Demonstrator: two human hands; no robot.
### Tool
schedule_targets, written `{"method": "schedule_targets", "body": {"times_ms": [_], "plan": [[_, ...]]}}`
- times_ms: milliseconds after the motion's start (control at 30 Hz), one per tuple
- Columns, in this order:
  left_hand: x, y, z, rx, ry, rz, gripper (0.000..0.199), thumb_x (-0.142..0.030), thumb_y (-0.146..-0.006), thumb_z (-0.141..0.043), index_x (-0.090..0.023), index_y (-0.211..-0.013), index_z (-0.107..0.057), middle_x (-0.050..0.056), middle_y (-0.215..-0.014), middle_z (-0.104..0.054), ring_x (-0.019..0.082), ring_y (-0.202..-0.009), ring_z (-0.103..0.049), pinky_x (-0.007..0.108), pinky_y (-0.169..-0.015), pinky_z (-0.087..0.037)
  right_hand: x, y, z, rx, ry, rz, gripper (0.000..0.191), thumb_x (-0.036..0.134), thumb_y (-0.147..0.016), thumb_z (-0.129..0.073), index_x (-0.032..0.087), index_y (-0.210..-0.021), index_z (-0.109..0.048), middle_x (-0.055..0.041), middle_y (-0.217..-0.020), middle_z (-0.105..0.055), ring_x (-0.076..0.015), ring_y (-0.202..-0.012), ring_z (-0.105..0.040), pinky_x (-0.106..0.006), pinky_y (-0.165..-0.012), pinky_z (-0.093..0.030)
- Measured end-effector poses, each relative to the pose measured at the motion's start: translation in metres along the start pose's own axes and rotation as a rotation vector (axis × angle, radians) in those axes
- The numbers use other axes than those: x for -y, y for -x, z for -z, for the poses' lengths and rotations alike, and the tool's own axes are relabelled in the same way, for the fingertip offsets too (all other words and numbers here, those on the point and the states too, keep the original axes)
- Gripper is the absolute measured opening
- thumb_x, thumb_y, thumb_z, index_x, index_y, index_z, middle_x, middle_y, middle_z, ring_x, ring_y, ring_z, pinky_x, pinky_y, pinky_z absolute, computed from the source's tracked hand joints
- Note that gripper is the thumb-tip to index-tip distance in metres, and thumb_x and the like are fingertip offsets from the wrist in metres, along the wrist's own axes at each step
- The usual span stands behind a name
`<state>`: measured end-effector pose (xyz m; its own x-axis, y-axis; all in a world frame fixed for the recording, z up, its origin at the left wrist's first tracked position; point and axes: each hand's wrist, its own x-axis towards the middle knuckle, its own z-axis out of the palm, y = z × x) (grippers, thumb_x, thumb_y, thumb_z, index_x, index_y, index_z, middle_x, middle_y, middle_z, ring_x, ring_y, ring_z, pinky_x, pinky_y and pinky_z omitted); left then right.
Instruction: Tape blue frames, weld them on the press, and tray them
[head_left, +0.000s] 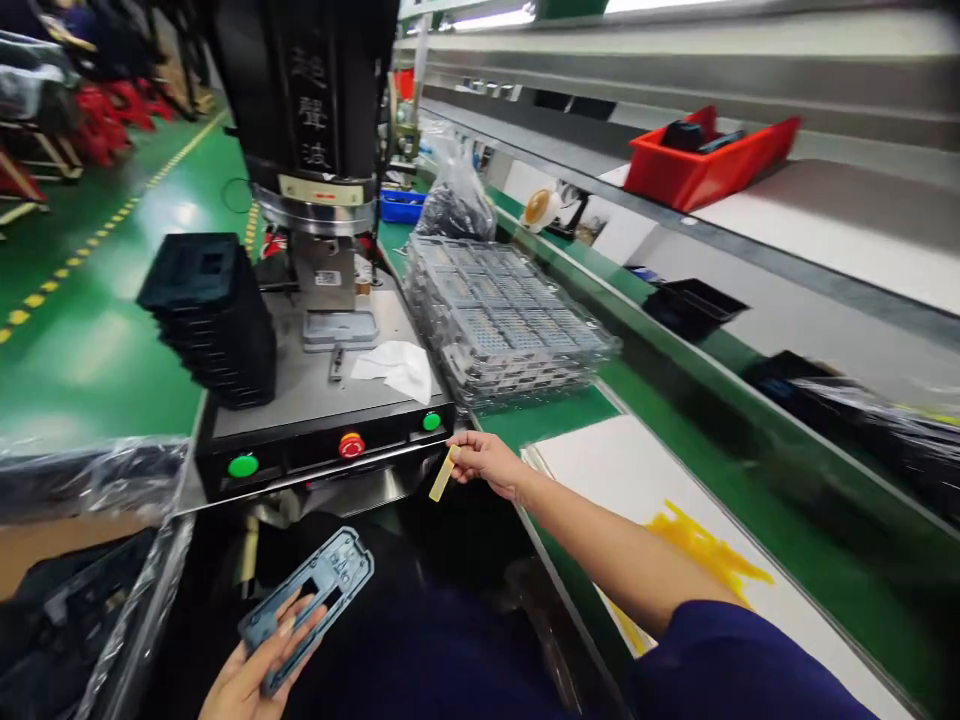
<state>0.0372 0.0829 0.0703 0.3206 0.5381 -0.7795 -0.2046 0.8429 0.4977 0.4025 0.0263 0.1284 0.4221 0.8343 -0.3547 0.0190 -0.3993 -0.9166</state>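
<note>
The left hand (259,665) is near and to the left, gripping a grey case (339,570) by its near end. The case is tilted, its far end pointing right, and its inner side, with moulded ribs and a dark slot, faces up.

The right hand (487,463) is farther off and to the right, in front of the press's right corner. Its thumb and fingers are closed on one end of a yellow strip (442,480), which hangs down to the left, well apart from the case.

The press (315,110) stands at the far side. Its front carries a green button (243,466) at left, a red button (352,446) in the middle and another green button (431,422) at right. On its bed, a grey part (341,329) lies below the head, a white cloth (397,368) lies to the right, and a tall black stack (232,330) stands to the left.

Right of the press are piled clear trays (517,310), with a plastic bag (456,195) behind them. Nearer, a white board (622,455) bears yellow marks. A red bin (709,165) sits on the shelf at far right.
</note>
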Motion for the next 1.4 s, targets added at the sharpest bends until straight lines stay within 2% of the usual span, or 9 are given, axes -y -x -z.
{"method": "schedule_targets", "body": {"times_ms": [100, 167, 333, 500, 733, 867, 1067, 1267, 1400], "plan": [[-0.003, 0.007, -0.003, -0.008, 0.057, -0.07, 0.04, -0.012, -0.072, -0.072, -0.012, -0.111, -0.062, 0.014, -0.117, -0.068, 0.032, -0.113, -0.062, 0.044, -0.099, -0.051, 0.002, -0.011, -0.05, 0.104, -0.321, -0.1, 0.034, 0.029, -0.065, -0.079, 0.015, -0.089, -0.06, -0.0004, -0.07, -0.068, -0.0097, -0.055, -0.064, -0.02, -0.05, -0.052], [-0.005, 0.01, -0.004, -0.03, 0.092, -0.091, 0.037, -0.014, -0.076, -0.07, -0.012, -0.112, -0.062, 0.014, -0.115, -0.069, 0.031, -0.11, -0.063, 0.043, -0.095, -0.054, 0.004, -0.014, -0.08, 0.148, -0.391, -0.145, 0.035, 0.029, -0.061, -0.083, 0.015, -0.085, -0.062, -0.0004, -0.067, -0.068, -0.0099, -0.054, -0.065, -0.019, -0.049, -0.052], [-0.015, 0.016, -0.011, -0.065, 0.192, -0.103, 0.027, -0.022, -0.086, -0.061, -0.012, -0.111, -0.063, 0.013, -0.11, -0.07, 0.028, -0.104, -0.066, 0.039, -0.09, -0.056, 0.008, -0.005, -0.146, 0.235, -0.448, -0.181, 0.036, 0.034, -0.056, -0.086, 0.014, -0.076, -0.064, -0.0005, -0.061, -0.067, -0.0108, -0.056, -0.065, -0.02, -0.053, -0.053], [-0.02, 0.016, -0.013, -0.044, 0.261, -0.145, 0.03, -0.032, -0.086, -0.062, -0.012, -0.108, -0.066, 0.011, -0.102, -0.072, 0.025, -0.094, -0.069, 0.04, -0.088, -0.055, 0.007, 0.015, -0.183, 0.36, -0.375, -0.196, 0.035, 0.038, -0.056, -0.085, 0.014, -0.075, -0.066, -0.0006, -0.057, -0.066, -0.0115, -0.052, -0.063, -0.022, -0.052, -0.051], [-0.016, 0.016, -0.013, 0.018, 0.238, -0.186, 0.033, -0.036, -0.081, -0.069, -0.014, -0.105, -0.068, 0.01, -0.1, -0.073, 0.024, -0.093, -0.068, 0.039, -0.09, -0.053, 0.001, 0.026, -0.193, 0.348, -0.205, -0.128, 0.026, 0.035, -0.059, -0.078, 0.016, -0.073, -0.067, 0.0018, -0.058, -0.064, -0.0111, -0.051, -0.06, -0.022, -0.048, -0.047], [-0.014, 0.017, -0.016, 0.018, 0.219, -0.188, 0.033, -0.036, -0.078, -0.072, -0.014, -0.103, -0.068, 0.009, -0.098, -0.072, 0.025, -0.094, -0.068, 0.043, -0.094, -0.051, -0.007, 0.029, -0.192, 0.358, -0.137, -0.087, 0.023, 0.036, -0.064, -0.073, 0.018, -0.077, -0.066, 0.0021, -0.061, -0.064, -0.012, -0.05, -0.06, -0.023, -0.046, -0.046], [-0.008, 0.019, -0.018, -0.004, 0.093, -0.237, 0.047, -0.021, -0.062, -0.085, -0.016, -0.105, -0.067, 0.009, -0.104, -0.071, 0.028, -0.102, -0.066, 0.046, -0.098, -0.047, -0.018, 0.031, -0.19, 0.349, 0.087, 0.074, 0.018, 0.036, -0.073, -0.066, 0.02, -0.081, -0.066, -0.0012, -0.068, -0.069, -0.0159, -0.054, -0.064, -0.028, -0.055, -0.051], [-0.006, 0.019, -0.019, -0.027, 0.038, -0.255, 0.048, -0.019, -0.06, -0.085, -0.015, -0.105, -0.067, 0.011, -0.107, -0.07, 0.029, -0.102, -0.066, 0.046, -0.094, -0.049, -0.008, 0.033, -0.182, 0.409, 0.229, 0.13, 0.023, 0.039, -0.084, -0.054, 0.022, -0.082, -0.068, -0.0004, -0.071, -0.07, -0.0147, -0.054, -0.065, -0.026, -0.057, -0.05], [-0.009, 0.021, -0.021, -0.017, 0.027, -0.262, 0.049, -0.021, -0.059, -0.086, -0.013, -0.104, -0.068, 0.013, -0.108, -0.071, 0.032, -0.104, -0.065, 0.046, -0.096, -0.048, -0.005, 0.028, -0.172, 0.349, 0.292, 0.187, 0.022, 0.039, -0.085, -0.053, 0.022, -0.082, -0.068, 0.0002, -0.07, -0.069, -0.0148, -0.056, -0.065, -0.026, -0.058, -0.049]]}}
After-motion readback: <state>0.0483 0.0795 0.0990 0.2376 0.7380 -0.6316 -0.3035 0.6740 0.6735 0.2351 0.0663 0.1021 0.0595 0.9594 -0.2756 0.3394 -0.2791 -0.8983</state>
